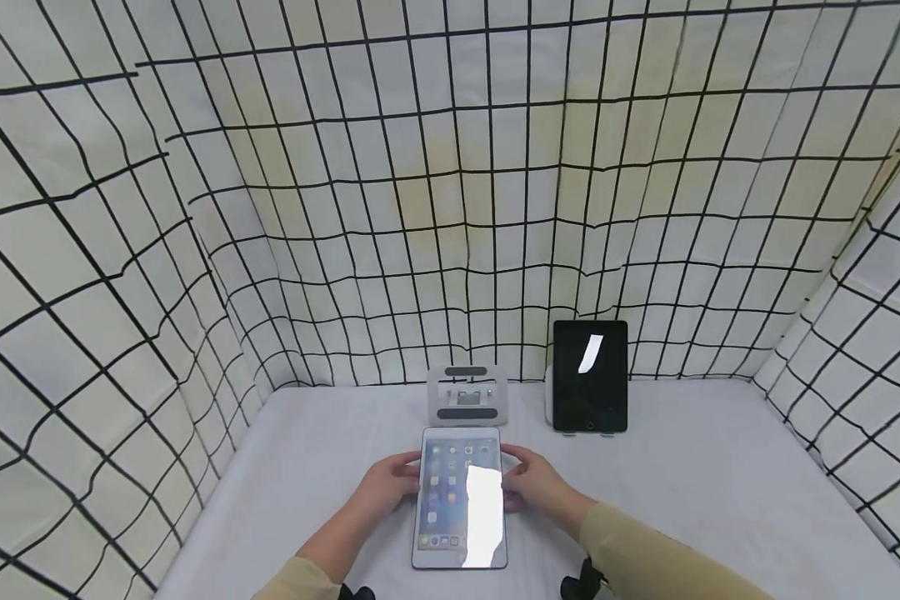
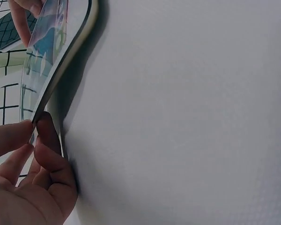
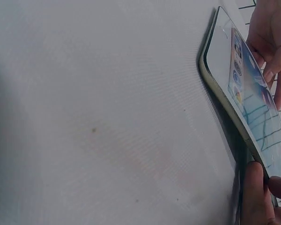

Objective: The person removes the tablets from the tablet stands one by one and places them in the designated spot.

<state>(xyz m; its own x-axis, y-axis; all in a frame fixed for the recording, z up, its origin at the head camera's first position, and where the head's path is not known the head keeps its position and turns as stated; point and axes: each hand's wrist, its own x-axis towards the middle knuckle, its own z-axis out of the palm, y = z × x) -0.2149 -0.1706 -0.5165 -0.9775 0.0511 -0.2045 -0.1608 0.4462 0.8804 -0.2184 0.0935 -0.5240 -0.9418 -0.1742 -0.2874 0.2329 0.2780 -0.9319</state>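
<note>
Now left fingers and right fingers, barely parted, pinch a white tablet by opposite edges.

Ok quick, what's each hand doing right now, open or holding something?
Left hand: holding the white tablet, pinching its left edge.
Right hand: holding the same tablet, pinching its right edge.
</note>
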